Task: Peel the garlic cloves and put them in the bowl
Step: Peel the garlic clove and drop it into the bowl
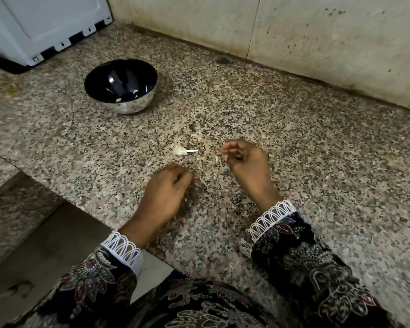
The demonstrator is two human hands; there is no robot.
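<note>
Fingers [225, 151] of right hand [244, 162] curl, pinching garlic skin; left hand [166, 188] curls, contents unclear.

A home kitchen: speckled granite counter [294, 143], stained wall tiles [317, 31], steel bowl [126, 107].

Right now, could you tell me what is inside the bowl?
Two small pale pieces, probably peeled garlic, lie in the bowl. Its near rim hides part of the bottom.

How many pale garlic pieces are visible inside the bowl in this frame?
2 in the bowl: one garlic piece low near the front wall, another further right. The dark, reflective interior may hide more.
</note>
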